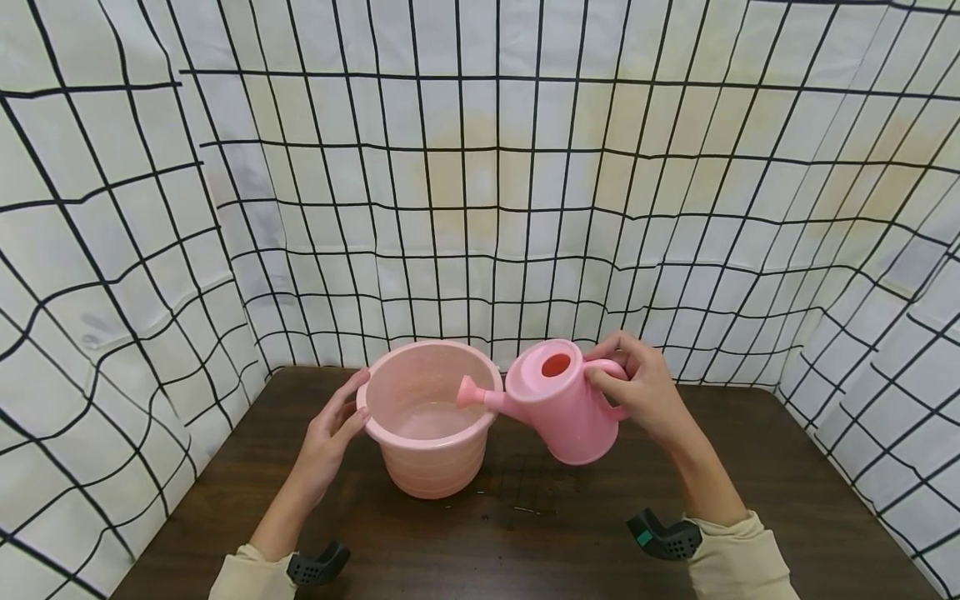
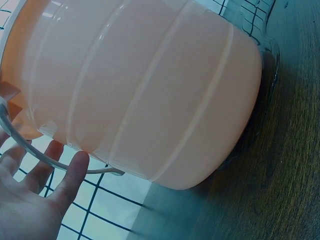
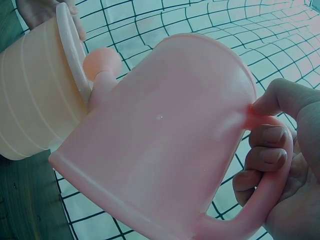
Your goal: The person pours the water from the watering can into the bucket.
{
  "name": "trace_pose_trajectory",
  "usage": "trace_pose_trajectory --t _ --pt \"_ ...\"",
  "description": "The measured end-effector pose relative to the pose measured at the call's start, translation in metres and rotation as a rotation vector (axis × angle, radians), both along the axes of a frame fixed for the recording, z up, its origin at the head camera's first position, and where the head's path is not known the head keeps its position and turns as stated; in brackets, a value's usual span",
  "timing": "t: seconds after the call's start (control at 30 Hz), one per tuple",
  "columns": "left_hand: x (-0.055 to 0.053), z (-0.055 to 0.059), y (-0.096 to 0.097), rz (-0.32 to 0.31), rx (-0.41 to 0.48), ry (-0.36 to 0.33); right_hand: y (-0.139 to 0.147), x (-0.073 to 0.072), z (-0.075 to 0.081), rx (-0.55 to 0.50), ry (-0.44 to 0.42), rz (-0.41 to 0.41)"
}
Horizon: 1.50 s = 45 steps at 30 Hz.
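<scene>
A pale pink bucket (image 1: 435, 467) stands on the table, with what looks like shallow water inside. My left hand (image 1: 332, 429) rests against its left rim with fairly straight fingers and thumb. In the left wrist view, a thin pale curved handle (image 2: 37, 152) crosses beside those fingers. My right hand (image 1: 647, 387) grips the handle of a pink watering can (image 1: 570, 417), fingers curled through the loop and thumb on top (image 3: 277, 100). The can is off the table, tilted toward the bucket, its round spout head (image 1: 470, 392) over the right rim. No stream shows from the spout.
The dark wooden table (image 1: 570, 542) has small wet drops in front of the bucket. White cloth walls with a black grid (image 1: 480, 183) close off the back and sides. Dark straps (image 1: 318, 565) sit at both wrists by beige sleeves.
</scene>
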<state>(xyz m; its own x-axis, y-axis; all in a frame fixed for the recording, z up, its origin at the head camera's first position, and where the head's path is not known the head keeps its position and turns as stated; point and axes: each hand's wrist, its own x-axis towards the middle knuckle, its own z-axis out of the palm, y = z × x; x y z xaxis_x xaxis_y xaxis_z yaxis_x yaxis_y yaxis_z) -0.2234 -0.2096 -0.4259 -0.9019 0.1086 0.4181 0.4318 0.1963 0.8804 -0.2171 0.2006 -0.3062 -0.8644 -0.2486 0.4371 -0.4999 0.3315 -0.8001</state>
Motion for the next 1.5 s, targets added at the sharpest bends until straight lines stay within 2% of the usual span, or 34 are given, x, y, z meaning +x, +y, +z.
trace_pose_trajectory --t 1.03,1.5 --pt "-0.0010 -0.0014 -0.0013 0.003 -0.014 0.005 -0.0001 -0.0001 0.0005 -0.012 -0.018 0.011" --pt "-0.0006 -0.0016 -0.0013 -0.015 -0.004 0.007 -0.0016 0.0000 0.0016 -0.030 -0.062 0.016"
